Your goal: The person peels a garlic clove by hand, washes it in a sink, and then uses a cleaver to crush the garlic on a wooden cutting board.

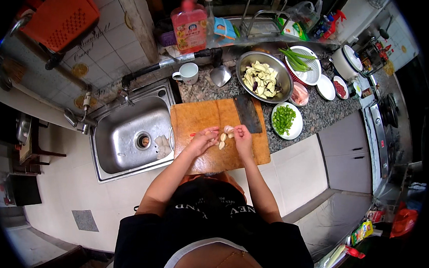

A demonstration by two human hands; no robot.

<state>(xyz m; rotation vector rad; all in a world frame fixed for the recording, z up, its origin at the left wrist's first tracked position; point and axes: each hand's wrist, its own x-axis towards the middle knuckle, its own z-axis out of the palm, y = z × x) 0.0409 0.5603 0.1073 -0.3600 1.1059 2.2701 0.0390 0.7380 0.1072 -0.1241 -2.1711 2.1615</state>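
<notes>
A wooden cutting board [191, 115] lies on the counter in front of me. My left hand [204, 141] is over its middle, fingers curled together; what they pinch is too small to make out. Close by on the right, my right hand [243, 140] has its fingertips closed on a garlic clove [230, 130]. Between the hands, a few pale garlic cloves [222, 145] rest on the wood. A dark-bladed cleaver [248, 114] lies flat at the board's far right. A small red bit shows beside my left hand.
A sink [123, 151] adjoins the board on the left. Behind it stand a mug [186, 73], a ladle [220, 76] and a metal bowl of cut eggplant [262, 80]. To the right are a plate of chopped green pepper [284, 120], a white colander [311, 66] and a rice cooker [347, 63].
</notes>
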